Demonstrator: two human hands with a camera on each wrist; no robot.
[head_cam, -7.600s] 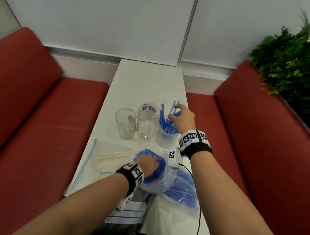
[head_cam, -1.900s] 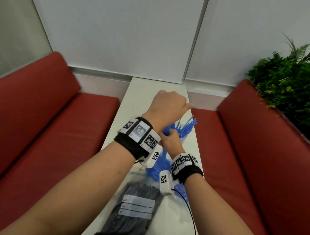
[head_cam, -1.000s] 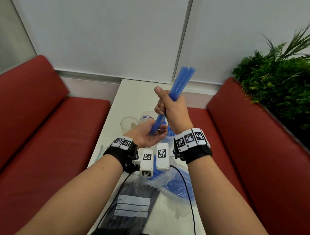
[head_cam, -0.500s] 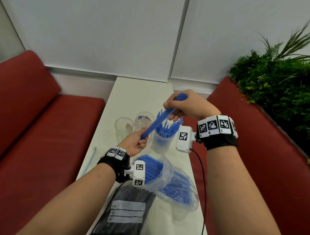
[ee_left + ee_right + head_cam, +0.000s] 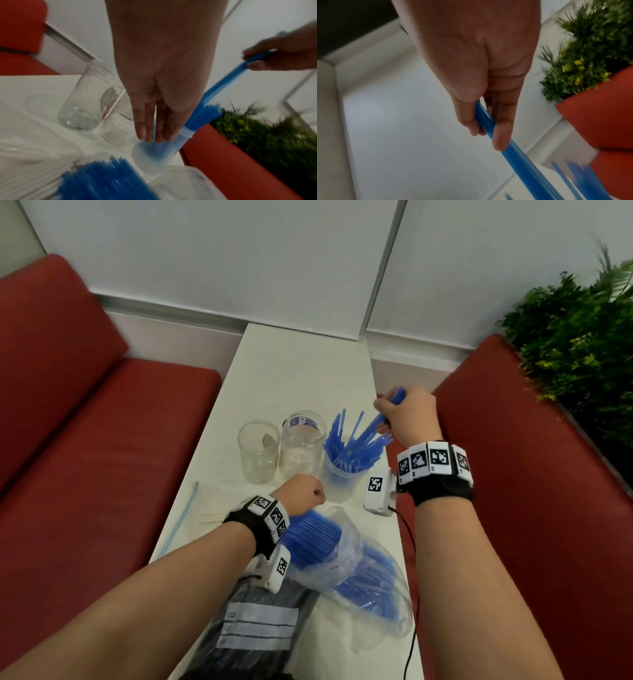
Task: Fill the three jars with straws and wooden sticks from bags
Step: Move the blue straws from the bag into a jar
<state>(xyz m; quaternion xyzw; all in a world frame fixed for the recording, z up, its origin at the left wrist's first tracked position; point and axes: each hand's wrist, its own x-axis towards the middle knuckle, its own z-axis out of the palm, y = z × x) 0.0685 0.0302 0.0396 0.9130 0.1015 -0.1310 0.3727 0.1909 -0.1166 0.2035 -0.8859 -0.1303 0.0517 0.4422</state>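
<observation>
Three clear jars stand in a row on the white table (image 5: 301, 364). The left jar (image 5: 258, 453) and the middle jar (image 5: 303, 445) hold no straws. The right jar (image 5: 337, 479) is packed with blue straws that fan out. My right hand (image 5: 394, 414) grips a small bundle of blue straws (image 5: 371, 426) near its top, and the bundle slants down into the right jar. My left hand (image 5: 154, 136) holds nothing. Its fingers (image 5: 142, 125) point straight down beside the straw jar (image 5: 154, 155); contact is unclear.
An open clear bag of blue straws (image 5: 346, 563) lies in front of the jars. A bag of black items (image 5: 253, 628) with a white label lies nearer me. A zip bag of wooden sticks (image 5: 202, 508) lies at the left. Red benches (image 5: 102, 440) flank the table, with a plant (image 5: 575, 344) on the right.
My left hand has let go of the bundle's lower end and dropped beside the straw jar. My right hand has lowered the bundle so its lower end sits in that jar.
</observation>
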